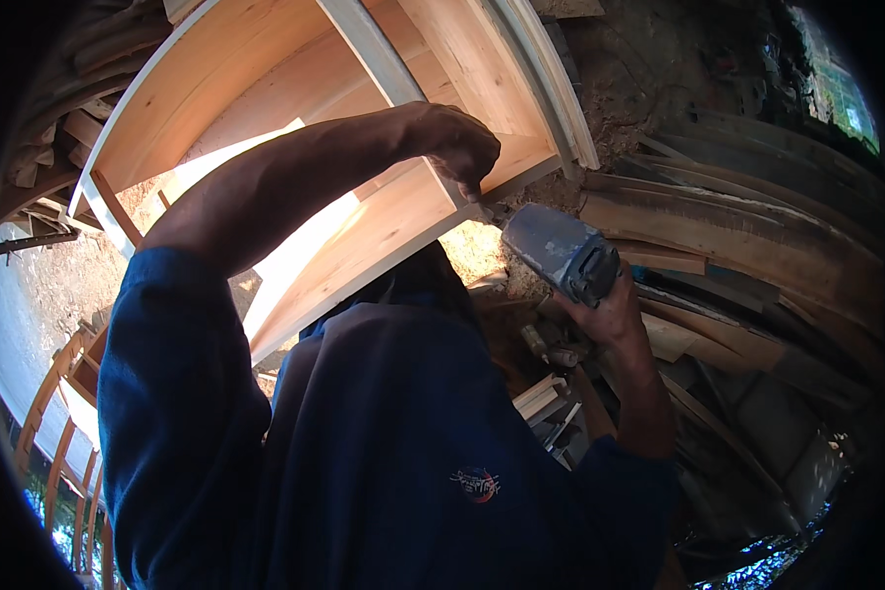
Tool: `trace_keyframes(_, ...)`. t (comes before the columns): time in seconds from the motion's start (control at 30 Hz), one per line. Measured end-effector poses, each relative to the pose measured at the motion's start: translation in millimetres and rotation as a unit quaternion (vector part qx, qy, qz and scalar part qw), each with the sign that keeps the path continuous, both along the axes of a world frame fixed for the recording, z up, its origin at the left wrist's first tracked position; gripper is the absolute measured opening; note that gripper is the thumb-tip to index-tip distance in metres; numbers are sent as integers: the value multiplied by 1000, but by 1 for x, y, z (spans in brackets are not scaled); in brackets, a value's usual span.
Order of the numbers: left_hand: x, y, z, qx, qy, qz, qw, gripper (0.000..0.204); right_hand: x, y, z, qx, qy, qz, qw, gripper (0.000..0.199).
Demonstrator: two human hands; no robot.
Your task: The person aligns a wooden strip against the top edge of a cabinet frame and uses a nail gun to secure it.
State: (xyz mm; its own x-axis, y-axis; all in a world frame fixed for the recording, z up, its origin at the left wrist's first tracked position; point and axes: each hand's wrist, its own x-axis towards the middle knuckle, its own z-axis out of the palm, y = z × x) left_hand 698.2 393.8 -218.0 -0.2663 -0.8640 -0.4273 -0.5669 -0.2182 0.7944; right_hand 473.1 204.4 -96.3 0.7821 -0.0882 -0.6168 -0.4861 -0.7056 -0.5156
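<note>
- Overhead, the left hand (460,147) reaches across to a pale wooden cabinet (383,211), fingers curled downward with their tips on its front corner edge; it grips nothing that shows, only presses or steadies.
- Just beside those fingertips, the right hand (615,310) is wrapped tight around the rear of a grey power tool (559,252), which points up and left so that its nose sits at the same corner of the cabinet (the bit itself is too small and shadowed to make out).
- Both arms wear dark blue sleeves (182,393), the left one crossing the middle of the view.
- Inside the cabinet a pale upright divider (369,49) splits it into compartments, and sunlight falls in a bright band across the boards.
- To the right lie stacked planks (747,226), dark and weathered, against an earthen wall (639,69).
- Below the tool, small wood offcuts (541,398) sit in shadow.
</note>
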Motion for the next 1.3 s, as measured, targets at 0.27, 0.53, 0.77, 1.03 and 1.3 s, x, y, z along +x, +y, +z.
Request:
trace_keyframes(0.27,0,-2,-2,3,-19,-20,1000,55,1,6,3,1,-19,0,1000,57)
trace_keyframes(0.53,-3,-3,-9,-11,-23,-28,999,51,-4,5,4,-15,-20,30,999,67)
trace_keyframes(0.77,-2,-4,-14,-26,-23,-27,999,55,-7,8,2,-24,41,-27,999,67)
trace_keyframes(1.03,-3,-5,-22,-38,-17,-18,999,58,-4,17,8,-42,-42,0,998,37)
trace_keyframes(1.3,-1,-3,-4,5,-19,-21,1000,54,-2,14,7,-19,40,-40,998,61)
